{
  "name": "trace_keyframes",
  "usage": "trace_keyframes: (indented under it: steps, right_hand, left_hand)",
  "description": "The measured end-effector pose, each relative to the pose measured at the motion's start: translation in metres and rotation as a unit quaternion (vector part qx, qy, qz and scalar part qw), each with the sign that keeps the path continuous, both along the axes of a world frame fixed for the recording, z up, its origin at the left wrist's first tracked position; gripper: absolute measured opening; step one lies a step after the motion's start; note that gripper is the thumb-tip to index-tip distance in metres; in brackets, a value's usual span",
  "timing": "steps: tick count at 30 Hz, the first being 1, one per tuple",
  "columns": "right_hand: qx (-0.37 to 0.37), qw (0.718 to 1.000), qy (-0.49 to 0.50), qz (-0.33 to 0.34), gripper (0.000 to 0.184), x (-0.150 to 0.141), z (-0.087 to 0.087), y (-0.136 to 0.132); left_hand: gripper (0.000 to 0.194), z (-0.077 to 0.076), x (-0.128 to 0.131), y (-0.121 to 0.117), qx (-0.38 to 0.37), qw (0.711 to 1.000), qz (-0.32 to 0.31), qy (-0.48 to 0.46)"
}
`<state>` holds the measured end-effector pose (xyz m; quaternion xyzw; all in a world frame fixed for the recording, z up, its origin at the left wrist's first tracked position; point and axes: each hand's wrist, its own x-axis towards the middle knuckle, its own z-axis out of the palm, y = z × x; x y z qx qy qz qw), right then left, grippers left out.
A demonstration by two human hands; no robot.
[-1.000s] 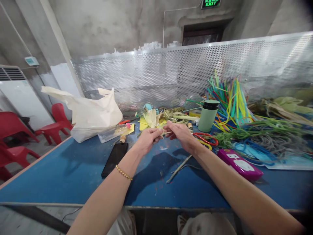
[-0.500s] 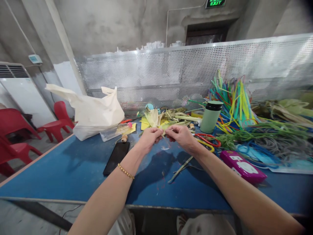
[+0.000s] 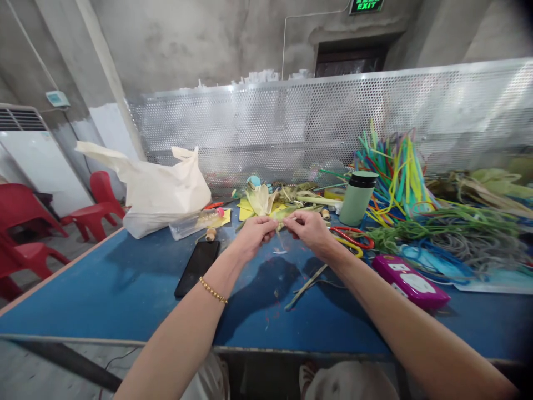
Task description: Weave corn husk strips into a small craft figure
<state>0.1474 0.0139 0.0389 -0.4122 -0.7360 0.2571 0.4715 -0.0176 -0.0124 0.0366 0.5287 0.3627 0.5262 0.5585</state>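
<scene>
Above the middle of the table, my left hand (image 3: 255,234) and my right hand (image 3: 311,230) meet almost fingertip to fingertip, both closed in a pinch. A thin pale-green strip (image 3: 280,225), apparently plant fibre, runs between them; its ends are hidden by the fingers. Just beyond the hands are pale husk leaves (image 3: 260,198) lying over yellow paper (image 3: 245,210). A loose dry stalk (image 3: 306,286) rests below my right hand. Red-handled scissors (image 3: 361,235) lie beside my right wrist.
A black phone (image 3: 197,269) and a clear plastic bottle (image 3: 194,223) lie left, near a white bag (image 3: 166,186). Right stand a green canister (image 3: 357,201), a purple packet (image 3: 410,282), green and grey cords (image 3: 453,230) and colourful strips (image 3: 403,178). A perforated metal screen (image 3: 250,133) closes the back.
My fingers have shifted very slightly, with the right hand a touch farther from the left and more of the strip showing between them. Both hands keep their pinch.
</scene>
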Motion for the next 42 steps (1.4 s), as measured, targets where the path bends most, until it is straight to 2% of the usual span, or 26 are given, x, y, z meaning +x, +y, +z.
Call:
trace_keyframes:
  steps: [7, 12, 15, 19, 22, 26, 30, 34, 39, 42]
  right_hand:
    - [-0.03, 0.999, 0.039, 0.017, 0.039, -0.001, 0.002, -0.001]
    - [-0.041, 0.998, 0.057, 0.001, 0.037, 0.002, 0.004, 0.0]
    - [-0.052, 0.996, 0.07, 0.008, 0.035, 0.002, 0.006, -0.001]
    - [-0.116, 0.984, 0.122, 0.055, 0.039, 0.0, 0.006, -0.002]
    - [-0.146, 0.975, 0.122, 0.115, 0.043, 0.001, 0.004, 0.0]
    - [-0.134, 0.972, 0.1, 0.165, 0.04, 0.003, 0.002, 0.002]
    - [-0.125, 0.975, 0.106, 0.151, 0.038, 0.003, 0.003, 0.001]
    - [-0.125, 0.977, 0.102, 0.14, 0.036, 0.001, 0.002, 0.0]
    - [-0.106, 0.975, 0.083, 0.175, 0.033, -0.001, 0.002, -0.002]
    - [-0.093, 0.98, 0.076, 0.156, 0.032, -0.001, 0.003, -0.003]
  left_hand:
    - [0.032, -0.002, -0.001, 0.001, 0.002, 0.999, -0.018, -0.032]
    - [0.02, -0.004, -0.001, 0.004, 0.012, 0.998, -0.044, -0.05]
    - [0.014, -0.006, 0.0, 0.007, -0.002, 0.998, -0.031, -0.06]
    - [0.016, -0.009, 0.001, 0.009, 0.007, 0.997, -0.003, -0.071]
    - [0.023, -0.009, 0.001, 0.009, 0.017, 0.998, 0.016, -0.06]
    - [0.021, -0.006, 0.002, 0.006, 0.048, 0.998, 0.033, -0.016]
    - [0.012, -0.004, 0.003, 0.004, 0.085, 0.992, 0.076, 0.05]
    - [0.013, -0.007, 0.002, 0.008, 0.109, 0.981, 0.119, 0.104]
    - [0.01, -0.012, 0.001, 0.013, 0.129, 0.978, 0.121, 0.109]
    - [0.01, -0.013, 0.001, 0.014, 0.129, 0.98, 0.114, 0.102]
